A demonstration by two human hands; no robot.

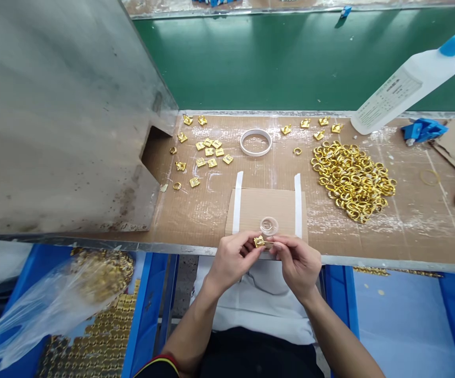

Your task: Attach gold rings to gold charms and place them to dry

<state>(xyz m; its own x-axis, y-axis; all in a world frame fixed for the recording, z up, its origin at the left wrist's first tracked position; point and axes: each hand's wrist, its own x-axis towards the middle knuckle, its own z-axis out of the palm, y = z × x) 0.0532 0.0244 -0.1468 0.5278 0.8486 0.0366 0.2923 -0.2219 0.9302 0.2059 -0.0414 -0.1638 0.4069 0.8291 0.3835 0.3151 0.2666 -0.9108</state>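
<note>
My left hand (pixel 233 260) pinches a small square gold piece (pixel 259 241) between thumb and fingertips at the table's front edge. In my right hand (pixel 299 262) is a thin stick (pixel 269 242), its tip touching or very near the gold piece. Just beyond my fingers, a small round clear dish (pixel 269 226) sits on a cardboard pad (pixel 269 202), which has a white tape strip down each side. Farther back lies a white tape ring (pixel 256 143). A large pile of gold rings (pixel 353 178) is to the right, and several square gold pieces (pixel 208 152) lie to the left.
A metal box (pixel 65 115) stands at the left. A white bottle with a blue nozzle (pixel 404 84) leans at the back right, near crumpled blue material (pixel 423 130). Below the table, a blue bin (pixel 141 315) at left holds gold parts and a plastic bag (pixel 54 310).
</note>
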